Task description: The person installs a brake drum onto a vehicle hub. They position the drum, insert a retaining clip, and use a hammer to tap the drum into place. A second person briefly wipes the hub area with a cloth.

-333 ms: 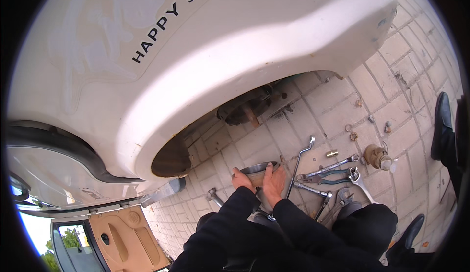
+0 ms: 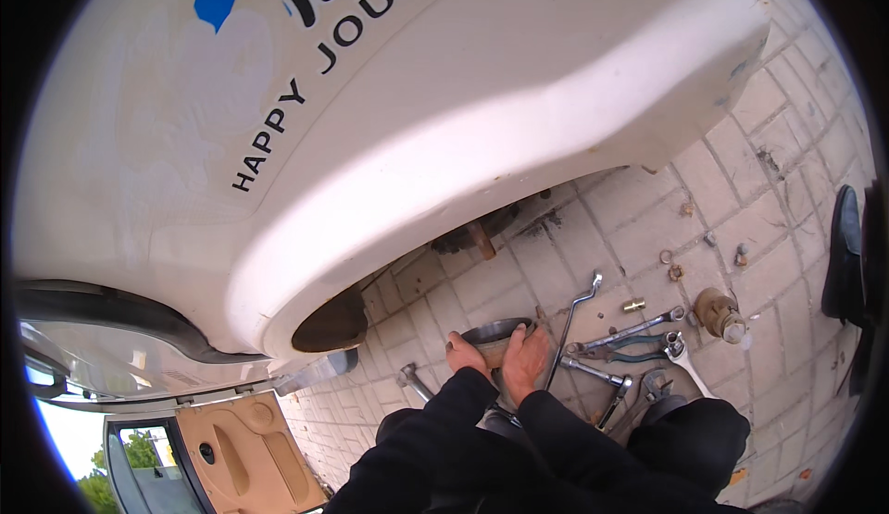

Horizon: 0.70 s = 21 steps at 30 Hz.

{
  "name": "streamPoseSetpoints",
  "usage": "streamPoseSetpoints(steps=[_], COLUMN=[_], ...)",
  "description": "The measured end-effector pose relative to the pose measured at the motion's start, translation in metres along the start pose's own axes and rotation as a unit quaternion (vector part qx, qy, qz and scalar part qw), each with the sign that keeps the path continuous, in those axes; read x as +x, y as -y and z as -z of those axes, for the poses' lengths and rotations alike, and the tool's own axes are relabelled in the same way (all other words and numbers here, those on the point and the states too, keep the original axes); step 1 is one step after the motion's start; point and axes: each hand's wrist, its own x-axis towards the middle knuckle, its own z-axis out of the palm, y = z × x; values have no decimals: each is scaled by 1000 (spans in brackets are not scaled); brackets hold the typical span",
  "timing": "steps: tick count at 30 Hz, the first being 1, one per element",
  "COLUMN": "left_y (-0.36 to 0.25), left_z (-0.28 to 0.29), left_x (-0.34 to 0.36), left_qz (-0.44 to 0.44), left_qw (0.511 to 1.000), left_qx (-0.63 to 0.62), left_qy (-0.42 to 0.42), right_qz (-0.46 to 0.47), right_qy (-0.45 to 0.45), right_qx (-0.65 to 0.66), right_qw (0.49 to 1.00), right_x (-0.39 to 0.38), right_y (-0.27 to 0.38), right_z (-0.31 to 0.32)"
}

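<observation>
Between both my hands is a brake drum, a round metal ring with a brownish outer wall and a dark hollow facing up. My left hand grips its left side, thumb at the rim. Wrapped round the right side is my right hand, its fingers closed on the edge. The drum is held low over the paving, just in front of my knees. Beyond it, under the white vehicle's wheel arch, a rusty axle stub sticks out of a dark round hub. My palms hide part of the drum's wall.
Right of the drum lie an offset ring spanner, a combination spanner, pliers, a ratchet handle and a brass-coloured socket. A greasy hub piece stands farther right, near loose nuts. Someone's black shoe is at the right edge.
The view has shifted, so the vehicle and tools sit lower in the picture. Both hands still hold the drum. A second black shoe at the lower right has gone from its place.
</observation>
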Motion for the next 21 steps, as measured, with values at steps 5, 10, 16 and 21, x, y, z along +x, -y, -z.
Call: streamPoseSetpoints(steps=[5, 10, 16, 21], left_y=[-8, -16, -14, -14], left_z=[-5, -7, -7, -6], left_x=[-6, -11, -6, -3], left_qz=[-11, 1, 11, 4], left_qw=[1000, 1000, 1000, 1000], left_qx=[1, 2, -5, 23], left_qy=[-5, -13, 3, -6], right_qz=[26, 0, -10, 6], right_qy=[-38, -33, -26, -54], right_qx=[7, -5, -22, -15], right_qw=[999, 999, 999, 998], right_x=[1, -1, 2, 3], right_y=[0, 3, 7, 10], right_z=[-3, -3, -3, -3])
